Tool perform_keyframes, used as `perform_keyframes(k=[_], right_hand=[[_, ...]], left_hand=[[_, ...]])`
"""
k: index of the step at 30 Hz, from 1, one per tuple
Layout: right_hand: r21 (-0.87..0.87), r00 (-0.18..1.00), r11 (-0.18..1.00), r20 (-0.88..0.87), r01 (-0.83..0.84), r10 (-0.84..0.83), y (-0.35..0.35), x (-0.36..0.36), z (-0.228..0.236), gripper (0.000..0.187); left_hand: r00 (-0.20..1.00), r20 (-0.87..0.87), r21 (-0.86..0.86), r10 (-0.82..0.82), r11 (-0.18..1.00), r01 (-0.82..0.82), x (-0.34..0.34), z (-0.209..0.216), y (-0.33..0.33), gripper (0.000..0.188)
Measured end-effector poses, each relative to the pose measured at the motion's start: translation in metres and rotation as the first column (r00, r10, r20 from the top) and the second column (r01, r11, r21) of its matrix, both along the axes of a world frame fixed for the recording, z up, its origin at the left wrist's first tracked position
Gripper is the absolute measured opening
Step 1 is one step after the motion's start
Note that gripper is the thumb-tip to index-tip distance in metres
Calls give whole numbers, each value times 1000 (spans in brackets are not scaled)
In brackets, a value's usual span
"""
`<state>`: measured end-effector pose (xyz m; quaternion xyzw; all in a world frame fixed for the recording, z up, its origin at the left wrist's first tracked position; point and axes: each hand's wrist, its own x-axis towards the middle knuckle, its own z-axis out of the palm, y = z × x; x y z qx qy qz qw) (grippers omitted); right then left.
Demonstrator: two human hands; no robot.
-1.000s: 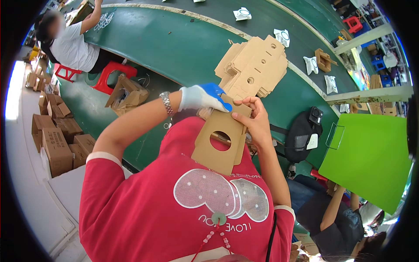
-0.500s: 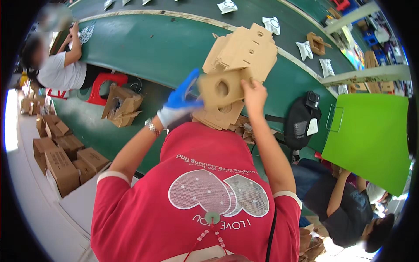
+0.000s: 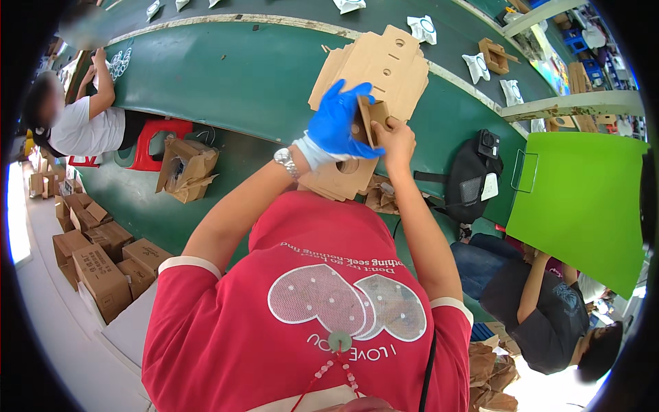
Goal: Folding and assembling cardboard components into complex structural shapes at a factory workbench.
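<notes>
My left hand [image 3: 338, 125], in a blue glove, wraps round a small folded brown cardboard piece [image 3: 374, 113] with a hole in it. My bare right hand [image 3: 397, 144] pinches the same piece at its right edge. Part of the piece is hidden behind the glove. Just beyond my hands lies a stack of flat die-cut cardboard blanks [image 3: 392, 65] with small holes and slots. Nearer to my body, more flat cardboard [image 3: 335, 180] with a larger round cut-out lies partly under my left hand.
Green worktable [image 3: 226, 75] ahead; beyond it, a dark belt [image 3: 288, 9] carries white packets [image 3: 421, 29] and a cardboard tray [image 3: 495, 56]. At right are a black bag [image 3: 473, 178] and a bright green panel [image 3: 576, 206]. Co-workers sit left and right. Cartons [image 3: 103, 281] stand lower left.
My left hand has gone from spread beside the cardboard piece to closed round it. The piece has turned from facing me flat to nearly edge-on, with its sides folded.
</notes>
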<state>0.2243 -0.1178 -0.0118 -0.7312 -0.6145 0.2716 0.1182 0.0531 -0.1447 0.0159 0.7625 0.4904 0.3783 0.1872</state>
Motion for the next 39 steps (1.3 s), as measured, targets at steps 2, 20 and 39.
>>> perform_keyframes(k=[2, 20, 39], right_hand=[[-9, 999, 1000, -17, -29, 29, 6, 0, 9, 32], [86, 765, 779, -149, -621, 626, 27, -14, 4, 20], [-7, 829, 904, -403, -427, 388, 0, -31, -7, 41]], left_hand=[[923, 382, -190, 39, 981, 37, -7, -13, -4, 102], [979, 184, -310, 87, 950, -27, -47, -14, -50, 87], [684, 665, -673, 301, 639, 373, -57, -69, -33, 70]])
